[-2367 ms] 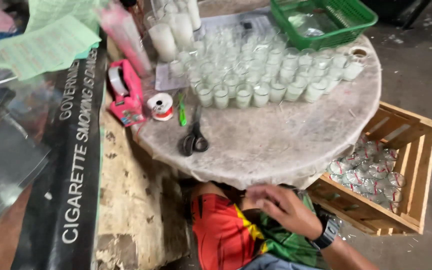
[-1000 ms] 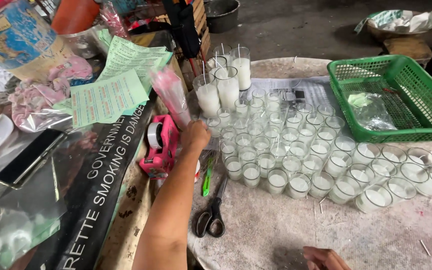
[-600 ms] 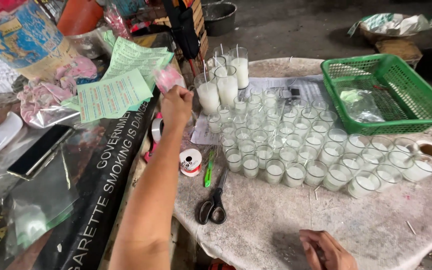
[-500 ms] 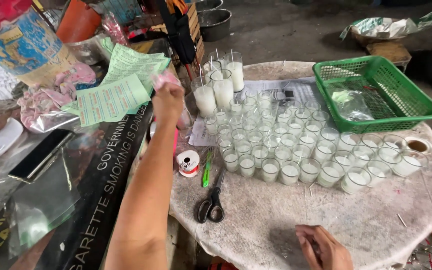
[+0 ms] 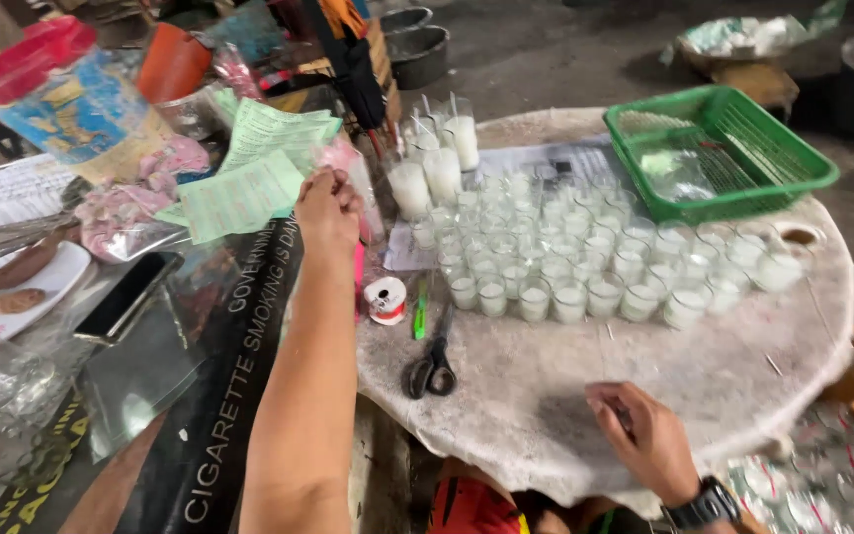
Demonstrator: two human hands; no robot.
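My left hand (image 5: 328,203) reaches far forward over the table's left edge, its fingers closed on the lower end of a clear plastic bag (image 5: 350,166) that stands beside green paper sheets (image 5: 249,183). A pink tape dispenser (image 5: 359,269) is mostly hidden behind that forearm. My right hand (image 5: 644,435) lies palm down on the near edge of the round stone table (image 5: 565,396), fingers curled; what is under them is hidden. Several small glasses of white wax (image 5: 585,267) fill the table's middle, with taller wax glasses (image 5: 437,163) behind them.
Black scissors (image 5: 431,366), a green pen (image 5: 420,309) and a red-and-white tape roll (image 5: 384,300) lie near my left arm. A green plastic basket (image 5: 719,148) sits at the back right. A black banner with white lettering (image 5: 229,396) and cluttered goods lie to the left.
My left hand left the pink tape dispenser and moved further away, up to the clear plastic bag, and closed on it. My right hand came up onto the table's near edge.
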